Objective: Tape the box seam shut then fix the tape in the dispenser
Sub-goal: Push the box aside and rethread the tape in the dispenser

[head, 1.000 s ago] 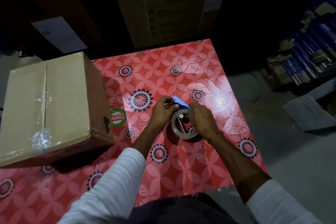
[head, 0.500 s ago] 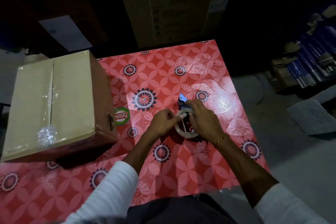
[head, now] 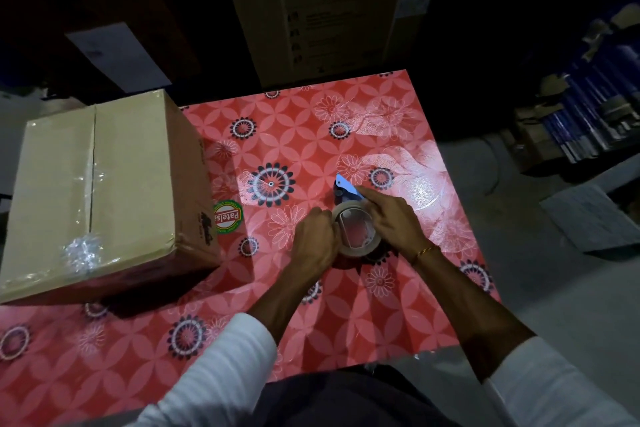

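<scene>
A brown cardboard box stands at the left of the red flowered table, its top seam covered with shiny clear tape. Right of it, in the middle of the table, lies the tape dispenser with a blue blade guard and a roll of clear tape. My left hand grips the roll's left rim with closed fingers. My right hand rests over the roll's right side, one finger reaching along the blue guard.
A tall printed carton stands behind the table's far edge. A round green-and-red sticker lies beside the box. Stacked books and boxes fill the floor at the right, with a grey sheet nearer.
My left hand has come off the blue guard and down onto the roll's left rim. My right hand has slid up over the roll toward the guard. The box has not moved.
</scene>
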The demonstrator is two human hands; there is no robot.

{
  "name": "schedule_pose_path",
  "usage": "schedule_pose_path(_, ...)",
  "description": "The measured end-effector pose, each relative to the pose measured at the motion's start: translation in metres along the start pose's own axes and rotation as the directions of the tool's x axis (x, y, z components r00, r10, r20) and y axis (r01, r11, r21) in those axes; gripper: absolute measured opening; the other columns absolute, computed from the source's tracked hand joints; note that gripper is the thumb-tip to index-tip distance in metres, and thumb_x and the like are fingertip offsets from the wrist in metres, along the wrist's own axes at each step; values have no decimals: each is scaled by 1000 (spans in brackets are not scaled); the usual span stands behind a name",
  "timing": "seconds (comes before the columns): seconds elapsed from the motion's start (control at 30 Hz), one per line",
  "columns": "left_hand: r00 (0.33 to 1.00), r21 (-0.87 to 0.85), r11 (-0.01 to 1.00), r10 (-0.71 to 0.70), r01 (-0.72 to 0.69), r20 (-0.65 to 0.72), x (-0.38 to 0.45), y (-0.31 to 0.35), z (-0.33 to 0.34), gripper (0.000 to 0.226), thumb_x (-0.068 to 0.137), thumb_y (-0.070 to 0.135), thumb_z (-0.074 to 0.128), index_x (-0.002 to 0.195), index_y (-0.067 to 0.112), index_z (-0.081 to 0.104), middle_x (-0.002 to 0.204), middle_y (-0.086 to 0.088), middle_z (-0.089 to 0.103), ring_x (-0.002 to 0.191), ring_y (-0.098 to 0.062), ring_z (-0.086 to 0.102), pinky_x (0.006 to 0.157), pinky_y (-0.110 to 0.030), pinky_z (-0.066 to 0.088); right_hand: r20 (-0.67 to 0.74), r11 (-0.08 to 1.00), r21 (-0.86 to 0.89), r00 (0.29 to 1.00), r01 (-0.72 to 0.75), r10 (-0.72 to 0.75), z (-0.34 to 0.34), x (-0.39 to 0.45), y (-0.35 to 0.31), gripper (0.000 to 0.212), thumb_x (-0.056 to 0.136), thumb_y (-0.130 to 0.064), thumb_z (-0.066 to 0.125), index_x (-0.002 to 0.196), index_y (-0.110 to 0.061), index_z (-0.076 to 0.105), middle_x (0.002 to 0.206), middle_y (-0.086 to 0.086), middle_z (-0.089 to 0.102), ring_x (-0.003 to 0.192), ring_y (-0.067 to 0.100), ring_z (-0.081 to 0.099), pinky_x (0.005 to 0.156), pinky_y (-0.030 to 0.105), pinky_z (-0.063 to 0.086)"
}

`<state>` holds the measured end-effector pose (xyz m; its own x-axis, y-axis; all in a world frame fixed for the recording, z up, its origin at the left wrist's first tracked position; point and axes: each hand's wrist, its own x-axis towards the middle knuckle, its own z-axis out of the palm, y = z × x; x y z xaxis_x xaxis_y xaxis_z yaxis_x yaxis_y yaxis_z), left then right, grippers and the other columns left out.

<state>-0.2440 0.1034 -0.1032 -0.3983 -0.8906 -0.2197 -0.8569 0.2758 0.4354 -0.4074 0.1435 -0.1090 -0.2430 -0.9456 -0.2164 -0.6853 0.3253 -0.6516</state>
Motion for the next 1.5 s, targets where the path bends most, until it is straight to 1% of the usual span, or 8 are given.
schedule_pose_path(0.27,996,-92,993,73,-69,41,13,8,-6,27,95,8,46,121,4,52,107,-13,62,82,-29,61,70,-38,50,10,999,-41,1000,13,-13,2,2,1,46,104,-15,46,147,-28,52,119,14,75,104,36,69,85,42,55)
schedule_pose_path(0.4,992,-193,981,8,17,127,14,-10,-8,21,95,19,57,88,1,63,85,-15,62,70,-22,53,57,-25,34,-26,998,-49,999,28,-29,7,-2,3,46,105,-19,44,149,-30,50,113,11,76,94,31,68,74,32,44)
schedule_pose_path(0.53,984,-311,934,-177,173,18,17,-29,-15,31,97,23,58,120,3,59,107,-10,63,90,-20,57,76,-30,43,63,1000,25,998,19,-21,2,-6,5,53,101,-22,53,153,-27,43,140,6,65,119,33,65,97,44,50)
schedule_pose_path(0.7,998,-176,983,58,-53,27,35,-34,-19,47,94,14,60,139,8,47,136,-15,50,119,-28,54,100,-45,47,128,991,-120,991,51,-36,3,1,3,65,95,-18,61,155,-22,37,145,9,60,124,36,61,96,43,49)
schedule_pose_path(0.9,994,-129,986,104,-102,11,58,-27,-22,16,94,9,58,103,7,71,111,-12,65,97,-25,59,79,-31,42,105,989,-147,994,25,-9,5,7,3,58,98,-21,60,152,-24,41,135,10,67,119,36,64,92,41,50)
schedule_pose_path(1.07,985,-41,985,167,-165,48,69,-35,-29,13,92,2,54,84,5,64,91,-12,65,84,-30,60,68,-36,43,146,984,-170,989,48,-23,6,5,6,60,99,-18,57,153,-32,37,132,14,65,119,37,61,93,44,50)
schedule_pose_path(1.37,998,-87,994,58,-59,-19,73,-36,-34,9,94,17,61,98,8,60,93,-3,61,80,-24,60,66,-34,46,139,981,-184,990,60,-34,7,9,5,57,96,-16,59,149,-31,43,121,15,69,111,38,64,78,36,46)
schedule_pose_path(1.5,996,-300,950,-93,85,-11,67,-35,-31,19,96,21,61,86,5,63,74,-5,64,67,-20,58,60,-29,42,130,981,-182,991,65,-42,8,7,5,56,98,-23,59,151,-27,43,131,15,66,120,37,60,91,42,48)
